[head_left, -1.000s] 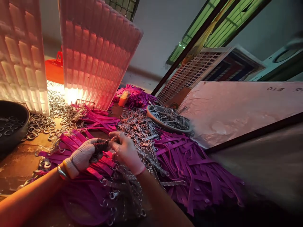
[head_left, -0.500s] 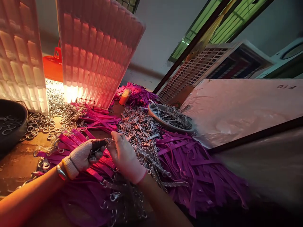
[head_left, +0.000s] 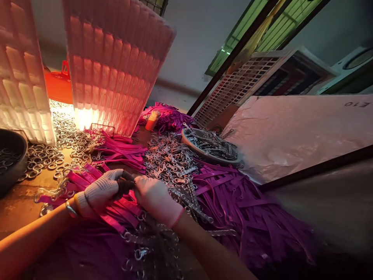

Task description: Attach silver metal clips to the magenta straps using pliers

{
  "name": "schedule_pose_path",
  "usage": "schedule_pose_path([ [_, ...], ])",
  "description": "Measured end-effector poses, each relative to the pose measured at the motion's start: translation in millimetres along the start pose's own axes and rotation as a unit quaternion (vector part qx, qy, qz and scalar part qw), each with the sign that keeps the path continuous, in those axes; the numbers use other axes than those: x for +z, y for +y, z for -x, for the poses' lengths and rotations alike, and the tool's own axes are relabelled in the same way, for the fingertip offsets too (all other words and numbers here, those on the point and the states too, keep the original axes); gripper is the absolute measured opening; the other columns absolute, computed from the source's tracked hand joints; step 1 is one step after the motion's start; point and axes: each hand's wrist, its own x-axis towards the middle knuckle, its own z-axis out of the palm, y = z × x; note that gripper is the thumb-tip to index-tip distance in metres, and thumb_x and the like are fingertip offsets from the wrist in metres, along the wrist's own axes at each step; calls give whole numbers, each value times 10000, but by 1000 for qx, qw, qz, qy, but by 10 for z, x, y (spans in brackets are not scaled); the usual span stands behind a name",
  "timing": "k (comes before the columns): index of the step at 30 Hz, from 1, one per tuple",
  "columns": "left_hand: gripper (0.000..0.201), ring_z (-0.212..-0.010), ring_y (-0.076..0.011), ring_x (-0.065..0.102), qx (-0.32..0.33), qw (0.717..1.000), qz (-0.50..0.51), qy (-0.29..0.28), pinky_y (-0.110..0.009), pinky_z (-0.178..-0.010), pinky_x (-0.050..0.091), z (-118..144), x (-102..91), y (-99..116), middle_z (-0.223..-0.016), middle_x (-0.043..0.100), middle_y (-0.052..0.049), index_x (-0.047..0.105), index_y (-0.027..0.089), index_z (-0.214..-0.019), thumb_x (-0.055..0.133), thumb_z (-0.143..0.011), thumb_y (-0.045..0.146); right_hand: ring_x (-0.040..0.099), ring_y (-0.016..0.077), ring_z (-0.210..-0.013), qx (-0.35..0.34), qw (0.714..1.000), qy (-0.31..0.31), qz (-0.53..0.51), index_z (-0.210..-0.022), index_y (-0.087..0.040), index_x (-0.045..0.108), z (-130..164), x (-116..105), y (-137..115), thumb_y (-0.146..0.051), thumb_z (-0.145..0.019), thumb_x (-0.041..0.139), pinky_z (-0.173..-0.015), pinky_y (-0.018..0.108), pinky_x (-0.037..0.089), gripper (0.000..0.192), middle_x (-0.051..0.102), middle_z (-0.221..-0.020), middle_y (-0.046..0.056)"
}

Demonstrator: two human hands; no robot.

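My left hand (head_left: 106, 188), in a white dotted glove with dark fingertips, is closed in front of me above the magenta straps (head_left: 116, 212). Half a second earlier metal rings showed in its grip; its own fingers now mostly cover them. My right hand (head_left: 155, 198), in a plain pale glove, pinches right against the left fingertips. What lies between its fingers is hidden. Below both hands, silvery braided chain pieces (head_left: 157, 245) with rings hang at the strap ends. Beyond my right hand lies a heap of metal chain links (head_left: 170, 159).
Loose metal rings (head_left: 43, 159) spread at left beside a dark pan (head_left: 13, 175). A grey bowl (head_left: 201, 151) holds chain pieces. Purple straps (head_left: 247, 210) pile at right. An orange-capped bottle (head_left: 152, 121), a red lamp (head_left: 60, 87) and upright translucent panels (head_left: 116, 66) stand behind.
My hands have come closer together, and my right fingers have curled down over the left fingertips. The rings seen in my left hand are now covered. The view has shifted slightly.
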Motion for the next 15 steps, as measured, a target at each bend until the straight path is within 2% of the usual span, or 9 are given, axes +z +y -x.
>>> schedule_pose_path([
  [2, 219, -446, -73, 410, 17, 1000, 7, -9, -178, -401, 298, 19, 28, 16, -590, 552, 1, 660, 146, -838, 710, -738, 334, 599, 151, -669, 30, 997, -16, -68, -868, -182, 616, -7, -7, -1, -237, -987, 481, -588, 298, 280, 188, 698, -778, 39],
  [4, 212, -498, -84, 468, 15, 998, 67, -16, -188, -456, 375, 5, 52, -14, -637, 579, -19, 640, 143, -771, 717, -684, 320, 591, 138, -652, 54, 993, -13, -107, -819, -195, 624, 6, 0, -23, -240, -990, 464, -583, 293, 263, 238, 700, -751, 21],
  [6, 217, -508, -89, 489, -21, 993, 115, 2, -192, -467, 394, -38, 73, -75, -646, 580, -21, 616, 146, -734, 722, -655, 318, 588, 147, -652, 84, 990, -3, -112, -811, -191, 638, 39, 28, -65, -262, -980, 467, -576, 296, 243, 251, 702, -763, 42],
  [8, 217, -449, -80, 449, -84, 988, 128, 26, -173, -403, 314, -98, 90, -126, -589, 544, -1, 591, 154, -715, 712, -656, 323, 592, 161, -673, 119, 983, 10, -141, -876, -177, 657, 79, 69, -104, -299, -976, 474, -577, 291, 243, 242, 710, -814, 71],
  [10, 209, -407, -72, 404, -129, 983, 127, 23, -162, -364, 221, -182, 100, -125, -550, 503, 20, 577, 159, -710, 687, -677, 334, 580, 156, -667, 152, 958, 3, -243, -922, -181, 656, 112, 102, -99, -333, -991, 452, -574, 274, 258, 264, 699, -799, 55],
  [12, 197, -396, -70, 371, -143, 983, 112, -9, -166, -356, 185, -323, 104, -63, -539, 478, 31, 580, 162, -712, 661, -707, 341, 538, 139, -632, 176, 915, -12, -362, -866, -205, 642, 131, 122, -16, -360, -1002, 430, -566, 256, 266, 295, 654, -713, 5],
  [15, 121, -425, -82, 392, -78, 996, -31, -21, -188, -381, 243, -706, 110, 76, -549, 516, 13, 646, 149, -740, 634, -767, 267, 451, 128, -602, 231, 879, 40, -415, -734, -215, 567, 150, 163, 252, -423, -978, 449, -571, 252, 257, 341, 552, -625, -33],
])
